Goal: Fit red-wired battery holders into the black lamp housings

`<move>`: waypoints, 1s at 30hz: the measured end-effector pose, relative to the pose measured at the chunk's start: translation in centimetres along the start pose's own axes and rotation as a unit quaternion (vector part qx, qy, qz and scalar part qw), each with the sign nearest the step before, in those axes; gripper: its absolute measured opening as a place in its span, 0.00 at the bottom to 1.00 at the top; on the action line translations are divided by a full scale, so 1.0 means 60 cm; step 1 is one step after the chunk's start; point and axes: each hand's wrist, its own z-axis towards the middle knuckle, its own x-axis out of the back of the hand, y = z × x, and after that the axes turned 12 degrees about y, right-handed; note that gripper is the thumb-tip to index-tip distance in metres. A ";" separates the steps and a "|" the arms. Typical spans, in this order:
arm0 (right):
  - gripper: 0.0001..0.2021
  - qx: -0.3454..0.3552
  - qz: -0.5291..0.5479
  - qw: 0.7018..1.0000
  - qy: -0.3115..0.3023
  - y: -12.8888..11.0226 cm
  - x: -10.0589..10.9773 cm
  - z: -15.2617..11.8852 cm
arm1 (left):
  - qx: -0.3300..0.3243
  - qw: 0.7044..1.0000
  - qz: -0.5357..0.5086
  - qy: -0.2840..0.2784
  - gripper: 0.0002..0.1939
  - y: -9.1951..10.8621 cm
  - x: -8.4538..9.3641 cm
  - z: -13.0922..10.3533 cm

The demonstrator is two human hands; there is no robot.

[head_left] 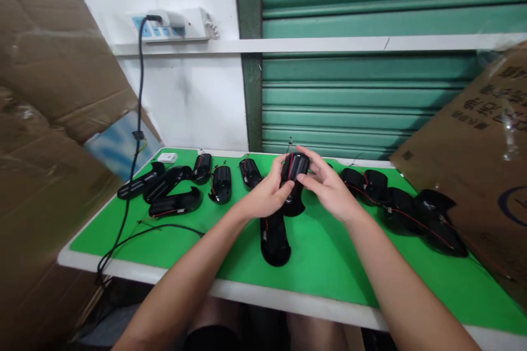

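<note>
Faces a green counter (325, 252), with a cardboard box (465, 137) at its right end. Holds left hand (269, 192) and right hand (329, 184) over the middle, both grips pinching one black casing (301, 163) between fingers and thumbs. Has another casing (275, 241) lying just below, more casings (222, 181) on both sides. Shows a thin red wire (292, 160) along the held casing.

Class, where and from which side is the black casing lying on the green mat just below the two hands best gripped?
Probably across the long sides of the black casing, near its rounded end, from the near side. That end lies closest and uncovered, while the far end is hidden by the left hand and held casing. Mind the red wire near the left edge.
</note>
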 end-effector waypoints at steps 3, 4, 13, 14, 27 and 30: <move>0.32 -0.030 0.018 0.998 0.051 0.002 -0.012 -0.001 | -0.044 0.998 0.004 0.049 0.29 -0.005 -0.004 0.003; 0.33 -0.038 0.026 0.996 0.074 0.004 -0.015 0.000 | -0.051 0.996 0.021 0.068 0.29 -0.005 -0.001 0.004; 0.28 -0.035 -0.125 0.975 0.180 0.060 -0.006 0.019 | 0.088 0.873 0.439 0.192 0.29 0.013 0.068 0.005; 0.28 -0.016 -0.175 0.971 0.165 0.061 -0.010 0.018 | 0.119 0.851 0.480 0.175 0.32 0.012 0.067 0.003; 0.16 0.122 -0.511 0.832 0.177 0.013 -0.011 0.006 | 0.130 0.898 0.384 0.171 0.45 0.006 0.061 0.004; 0.15 0.156 -0.364 0.891 0.221 0.006 -0.010 0.004 | 0.015 0.947 0.272 0.172 0.50 0.010 0.047 0.004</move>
